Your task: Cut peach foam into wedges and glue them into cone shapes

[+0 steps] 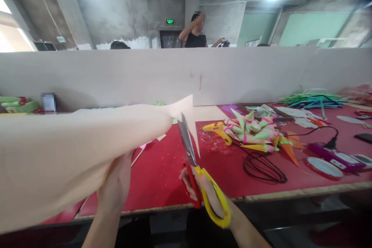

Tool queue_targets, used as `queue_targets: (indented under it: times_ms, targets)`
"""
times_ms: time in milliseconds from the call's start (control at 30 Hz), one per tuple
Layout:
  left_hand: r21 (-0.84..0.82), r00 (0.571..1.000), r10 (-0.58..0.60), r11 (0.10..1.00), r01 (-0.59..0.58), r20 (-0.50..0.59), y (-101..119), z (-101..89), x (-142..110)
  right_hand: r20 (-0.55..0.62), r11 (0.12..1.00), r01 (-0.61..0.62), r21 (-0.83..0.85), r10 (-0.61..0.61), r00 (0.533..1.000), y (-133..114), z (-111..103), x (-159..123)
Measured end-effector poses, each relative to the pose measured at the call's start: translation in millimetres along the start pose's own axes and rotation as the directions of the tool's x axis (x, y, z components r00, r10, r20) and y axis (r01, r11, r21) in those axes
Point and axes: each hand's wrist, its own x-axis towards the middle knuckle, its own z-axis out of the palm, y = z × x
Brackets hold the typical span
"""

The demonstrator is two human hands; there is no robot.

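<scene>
Broad, pale peach sheet (78,151) stretches above the red tabletop (157,180), held by my left hand (119,174); my right hand (210,193) grips yellow-and-red-handled steel scissors (187,139), blades at the sheet's right end.

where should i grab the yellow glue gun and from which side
Probably grip the yellow glue gun by its handle, from above and the near side: the handle slants toward the near edge of the table, the nozzle points left, and paper cones crowd it on the right. The right hand, holding scissors, would first have to set them down.
</scene>
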Motion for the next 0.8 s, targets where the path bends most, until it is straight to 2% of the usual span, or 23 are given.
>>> queue_targets:
  times_ms: [100,333,433,600,800]
  targets:
    - [-0.056,0.995,0.097,0.994,-0.094,0.04,8,-0.7,8,0.1,0.996,-0.066,0.051,0.061,0.993,-2,-1,-1]
    - [-0.175,0.995,0.102,0.979,-0.103,-0.015,16,-13.8,4,0.161,0.964,-0.231,0.134,0.208,0.965,-2,-1,-3]
    - [-0.182,0.994,0.109,0.977,-0.11,-0.017,18,-17.0,1,0.16,0.963,-0.252,0.092,0.236,0.958,-6,-4,-7]
    - [-0.159,0.979,0.202,0.968,-0.197,0.021,27,-9.8,9,0.233,0.97,-0.24,-0.035,0.242,0.942,-6,-15,-12]
    - [-0.212,0.988,0.156,0.965,-0.151,0.004,32,-2.3,31,0.308,0.983,-0.184,0.009,0.172,0.936,-5,-14,-12]
